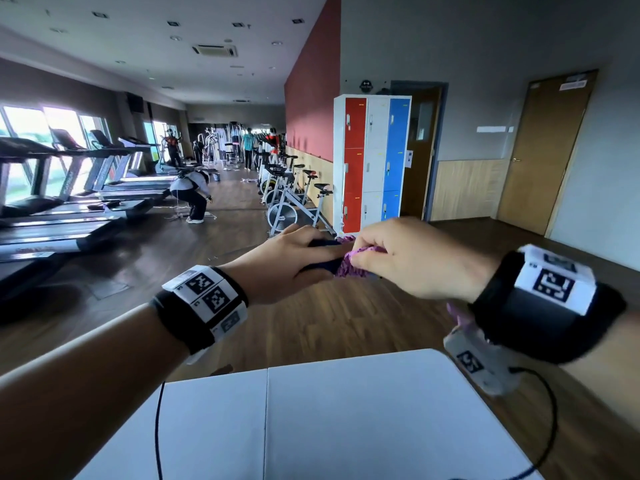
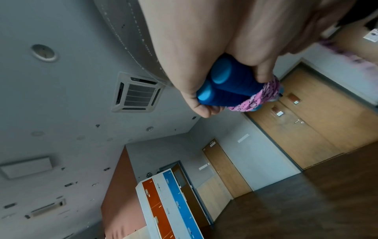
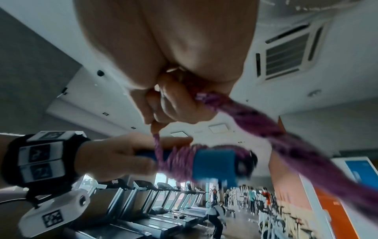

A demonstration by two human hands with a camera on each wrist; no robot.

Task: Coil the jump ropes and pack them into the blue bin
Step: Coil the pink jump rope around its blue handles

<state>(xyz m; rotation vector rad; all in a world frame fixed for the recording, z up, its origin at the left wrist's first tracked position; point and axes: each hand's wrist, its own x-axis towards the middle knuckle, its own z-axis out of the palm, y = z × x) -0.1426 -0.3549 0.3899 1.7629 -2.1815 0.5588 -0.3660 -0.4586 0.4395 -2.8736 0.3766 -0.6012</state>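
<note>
My left hand [image 1: 294, 261] grips the two blue handles [image 2: 229, 90] of a jump rope side by side, held up in front of me above the floor. Pink-purple rope [image 1: 349, 265] is wound in several turns around the handles [image 3: 214, 163]. My right hand [image 1: 408, 258] pinches the loose rope [image 3: 208, 98] right beside those turns; the rest of the rope trails away below my right wrist [image 1: 457, 317]. In the right wrist view my left hand [image 3: 114, 158] holds the handles level. The blue bin is not in view.
A white folding table [image 1: 346, 420] lies just below my arms. Red, white and blue lockers [image 1: 372, 161] stand ahead by the wall, with exercise bikes [image 1: 294, 206] to their left and treadmills [image 1: 69, 209] at far left. One person [image 1: 194, 195] bends over on the wooden floor.
</note>
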